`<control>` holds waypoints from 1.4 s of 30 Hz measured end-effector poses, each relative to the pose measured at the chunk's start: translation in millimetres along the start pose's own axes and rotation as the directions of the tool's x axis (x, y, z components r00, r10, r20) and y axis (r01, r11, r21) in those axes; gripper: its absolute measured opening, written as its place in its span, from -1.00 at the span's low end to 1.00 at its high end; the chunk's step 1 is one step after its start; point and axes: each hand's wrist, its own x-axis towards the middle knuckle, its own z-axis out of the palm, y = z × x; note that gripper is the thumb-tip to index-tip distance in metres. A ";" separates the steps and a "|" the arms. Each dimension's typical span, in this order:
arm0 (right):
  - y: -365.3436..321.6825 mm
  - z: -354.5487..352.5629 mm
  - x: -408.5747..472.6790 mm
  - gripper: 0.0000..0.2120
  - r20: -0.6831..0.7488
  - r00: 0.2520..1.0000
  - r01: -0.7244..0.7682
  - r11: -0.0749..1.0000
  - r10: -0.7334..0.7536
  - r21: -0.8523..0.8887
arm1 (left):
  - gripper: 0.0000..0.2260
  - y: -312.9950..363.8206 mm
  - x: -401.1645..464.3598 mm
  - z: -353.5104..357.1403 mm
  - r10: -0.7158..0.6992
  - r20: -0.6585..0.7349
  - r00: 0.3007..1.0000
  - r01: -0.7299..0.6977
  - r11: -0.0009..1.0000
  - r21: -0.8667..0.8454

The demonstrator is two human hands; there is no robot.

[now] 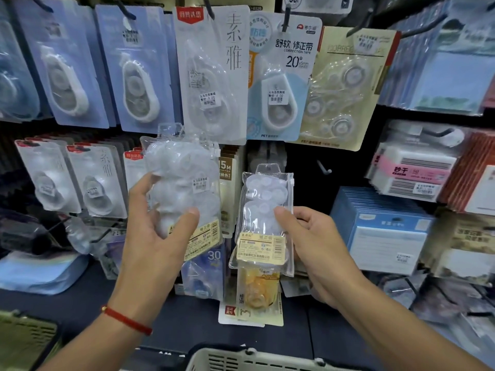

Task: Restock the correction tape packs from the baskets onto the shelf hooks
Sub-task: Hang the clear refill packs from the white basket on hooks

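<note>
A: Start at the left. What is your left hand (158, 223) doing?

B: Your left hand's grip is closed round a stack of clear zip-bag correction tape packs (184, 188), thumb across the front, fingers behind. A red cord bracelet (126, 321) sits on that wrist. The stack is held upright in front of the lower row of hanging cards.

A: And behind it?

B: On the upper hooks, from the left, hang blue-carded correction tapes (136, 68), then a white-carded tape with large grey characters (214, 73), then a pale blue pack marked "20" (281, 76), then a cream-carded pack of clear refills (345, 87).

A: Now the middle.

B: Your right hand (318, 250) pinches a single zip-bag pack (263, 218) by its right edge, thumb on the front. The pack stands upright, its hang tab at the top and its cream label at the bottom. It is near the left-hand stack but apart from it. Just up and right of it, a bare shelf hook (324, 168) sticks out.

A: Below the hands?

B: A yellow correction tape pack (257, 293) hangs beneath the single pack. At the bottom edge you see the rim of a beige basket (241, 357); another basket corner (24, 338) shows at far left.

A: And right?

B: Blue boxed stock (383, 231) stands on the shelf.
</note>
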 end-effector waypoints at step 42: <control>10.8 -14.4 -9.6 -0.65 -0.089 0.983 0.115 0.908 -0.163 -0.404 | -0.52 -8.4 1.1 4.1 -0.113 0.155 0.981 0.154 0.946 -0.285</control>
